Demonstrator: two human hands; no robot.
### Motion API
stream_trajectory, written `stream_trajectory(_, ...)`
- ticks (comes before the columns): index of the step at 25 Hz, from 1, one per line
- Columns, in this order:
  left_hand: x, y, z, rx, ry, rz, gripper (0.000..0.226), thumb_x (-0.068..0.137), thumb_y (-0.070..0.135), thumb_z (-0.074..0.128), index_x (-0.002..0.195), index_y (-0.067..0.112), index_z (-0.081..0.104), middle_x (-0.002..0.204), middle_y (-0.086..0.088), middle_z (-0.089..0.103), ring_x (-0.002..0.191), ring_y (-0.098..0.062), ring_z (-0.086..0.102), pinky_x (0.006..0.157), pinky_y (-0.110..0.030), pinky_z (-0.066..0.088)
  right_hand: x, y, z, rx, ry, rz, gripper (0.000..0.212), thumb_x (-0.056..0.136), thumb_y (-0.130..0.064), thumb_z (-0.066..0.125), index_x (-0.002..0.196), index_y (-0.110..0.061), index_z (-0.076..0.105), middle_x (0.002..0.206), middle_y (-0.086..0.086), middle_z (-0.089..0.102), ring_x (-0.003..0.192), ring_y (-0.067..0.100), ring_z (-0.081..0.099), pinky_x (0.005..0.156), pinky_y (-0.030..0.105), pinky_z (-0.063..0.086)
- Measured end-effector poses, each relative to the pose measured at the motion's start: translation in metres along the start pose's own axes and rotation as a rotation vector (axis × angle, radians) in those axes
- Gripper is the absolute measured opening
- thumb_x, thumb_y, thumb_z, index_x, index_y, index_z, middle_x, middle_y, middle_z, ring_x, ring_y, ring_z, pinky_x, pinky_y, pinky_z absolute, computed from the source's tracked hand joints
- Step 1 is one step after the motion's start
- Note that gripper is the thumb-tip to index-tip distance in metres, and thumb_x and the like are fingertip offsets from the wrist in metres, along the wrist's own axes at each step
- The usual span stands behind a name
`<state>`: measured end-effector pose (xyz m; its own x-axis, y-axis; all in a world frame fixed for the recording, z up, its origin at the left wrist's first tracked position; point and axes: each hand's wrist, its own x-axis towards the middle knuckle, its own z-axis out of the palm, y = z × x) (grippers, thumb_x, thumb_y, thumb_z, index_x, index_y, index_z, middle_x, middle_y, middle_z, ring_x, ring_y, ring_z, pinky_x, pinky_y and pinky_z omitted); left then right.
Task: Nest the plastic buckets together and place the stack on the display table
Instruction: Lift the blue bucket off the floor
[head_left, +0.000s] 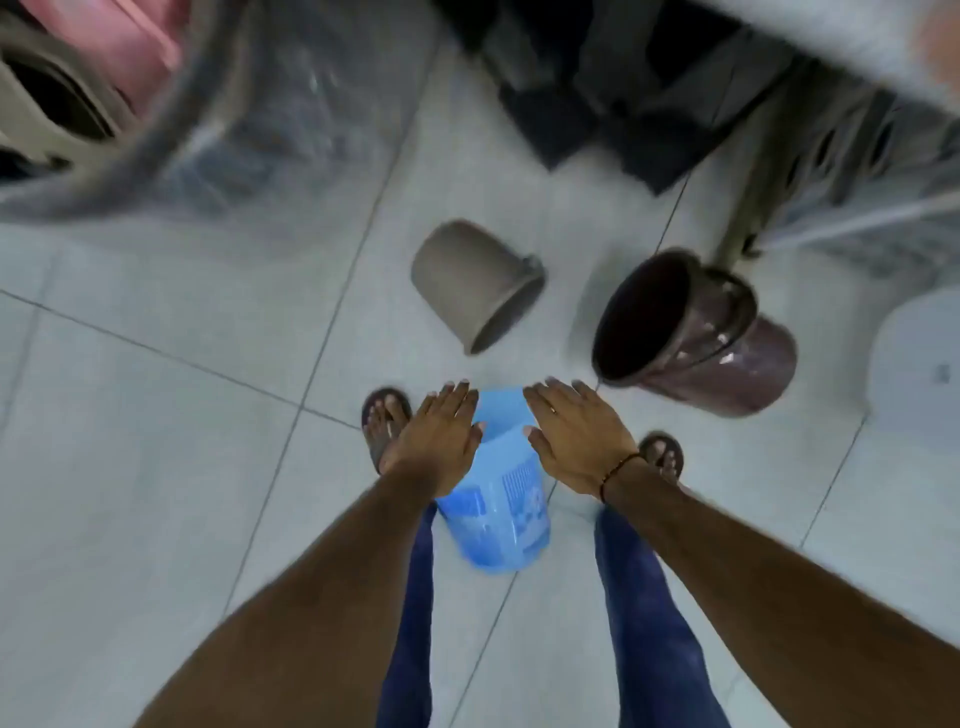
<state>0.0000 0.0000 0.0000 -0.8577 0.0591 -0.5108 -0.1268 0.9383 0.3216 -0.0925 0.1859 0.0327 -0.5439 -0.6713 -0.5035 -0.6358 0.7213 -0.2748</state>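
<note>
Hands: left hand (441, 441) and right hand (576, 441) spread flat, fingers open, holding nothing, poised either side of the blue bucket (496, 499), likely to clasp it
Blue bucket: near, between the feet on the floor (156, 467)
Grey bucket (475, 283): far, tipped on its side
Maroon buckets (696, 332): right, already nested, tilted

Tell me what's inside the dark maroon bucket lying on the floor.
The maroon bucket lies tipped, its mouth facing the camera. Only a dark, shadowed interior shows; nothing is visible inside, though the depths are too dark to rule anything out.
</note>
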Motion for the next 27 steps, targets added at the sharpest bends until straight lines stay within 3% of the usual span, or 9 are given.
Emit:
stream_trajectory(3, 0.004, -0.016, 0.076, -0.079, -0.168, -0.025, 0.048, 0.105, 0.022, 0.040, 0.148, 0.002, 0.033, 0.154, -0.018, 0.037, 0.142, -0.031, 0.034, 0.118, -0.041, 0.023, 0.029, -0.001, 0.084, -0.052, -0.161, -0.100, 0.055, 0.100, -0.029, 0.037, 0.148, -0.002, 0.029, 0.154, 0.015, 0.037, 0.144, 0.028, 0.028, 0.119, 0.044, 0.021)
stream_trajectory(5, -0.002, -0.030, 0.110, -0.100, -0.263, -0.024, 0.047, 0.104, 0.017, 0.040, 0.149, 0.003, 0.032, 0.146, -0.017, 0.047, 0.133, -0.033, 0.043, 0.111, -0.039, 0.031, 0.049, -0.003, 0.124, -0.090, -0.237, -0.189, 0.052, 0.102, -0.027, 0.037, 0.147, -0.002, 0.031, 0.152, 0.016, 0.039, 0.143, 0.028, 0.031, 0.120, 0.043, 0.020)
stream_trajectory(9, -0.005, -0.037, 0.128, -0.119, -0.252, -0.034, 0.032, 0.101, 0.015, 0.047, 0.132, 0.010, 0.050, 0.116, -0.010, 0.066, 0.106, -0.028, 0.062, 0.087, -0.037, 0.048, 0.062, 0.002, 0.154, -0.121, -0.329, -0.292, 0.023, 0.099, -0.015, 0.041, 0.111, -0.013, 0.060, 0.111, 0.009, 0.068, 0.107, 0.028, 0.061, 0.117, 0.037, 0.027)
stream_trajectory(11, -0.015, -0.026, 0.116, -0.111, -0.268, -0.021, 0.026, 0.101, 0.018, 0.047, 0.125, 0.013, 0.055, 0.109, -0.006, 0.068, 0.100, -0.025, 0.065, 0.081, -0.036, 0.051, 0.049, 0.004, 0.145, -0.115, -0.352, -0.326, 0.019, 0.098, -0.015, 0.044, 0.099, -0.015, 0.064, 0.099, 0.007, 0.071, 0.097, 0.028, 0.065, 0.105, 0.036, 0.040)
stream_trajectory(12, -0.021, -0.017, 0.107, -0.091, -0.280, 0.006, 0.023, 0.100, 0.018, 0.048, 0.122, 0.015, 0.056, 0.107, -0.004, 0.069, 0.097, -0.024, 0.066, 0.079, -0.035, 0.051, 0.038, 0.004, 0.136, -0.115, -0.368, -0.332, 0.019, 0.099, -0.018, 0.046, 0.096, -0.016, 0.064, 0.096, 0.007, 0.071, 0.094, 0.028, 0.065, 0.089, 0.036, 0.047)
stream_trajectory(14, -0.038, 0.006, 0.084, -0.051, -0.320, 0.030, 0.021, 0.097, 0.016, 0.053, 0.117, 0.017, 0.058, 0.101, 0.000, 0.071, 0.092, -0.022, 0.067, 0.078, -0.033, 0.052, 0.013, 0.007, 0.112, -0.120, -0.414, -0.323, 0.020, 0.099, -0.025, 0.048, 0.094, -0.017, 0.066, 0.092, 0.005, 0.070, 0.089, 0.028, 0.066, 0.061, 0.034, 0.040)
stream_trajectory(17, -0.064, 0.052, 0.054, -0.031, -0.316, 0.003, 0.019, 0.090, 0.012, 0.063, 0.108, 0.017, 0.065, 0.092, 0.001, 0.074, 0.083, -0.022, 0.070, 0.071, -0.031, 0.055, -0.026, 0.009, 0.073, -0.177, -0.453, -0.309, 0.013, 0.095, -0.023, 0.056, 0.095, -0.018, 0.068, 0.091, 0.005, 0.068, 0.083, 0.029, 0.067, 0.058, 0.033, 0.036)
stream_trajectory(22, -0.082, 0.126, 0.066, 0.073, -0.231, -0.037, 0.037, 0.064, -0.003, 0.080, 0.098, 0.009, 0.073, 0.091, -0.006, 0.078, 0.080, -0.021, 0.074, 0.069, -0.030, 0.062, -0.075, 0.024, 0.059, -0.291, -0.469, -0.304, 0.021, 0.082, 0.001, 0.057, 0.087, -0.017, 0.067, 0.085, 0.005, 0.069, 0.080, 0.028, 0.066, 0.058, 0.032, 0.039)
stream_trajectory(27, -0.075, 0.164, 0.161, 0.141, -0.201, -0.140, 0.036, 0.077, 0.004, 0.075, 0.113, 0.004, 0.069, 0.108, -0.011, 0.075, 0.100, -0.025, 0.072, 0.089, -0.035, 0.058, -0.090, 0.052, 0.115, -0.386, -0.503, -0.373, 0.021, 0.077, 0.000, 0.063, 0.077, -0.020, 0.067, 0.076, 0.000, 0.070, 0.071, 0.023, 0.068, 0.057, 0.028, 0.045)
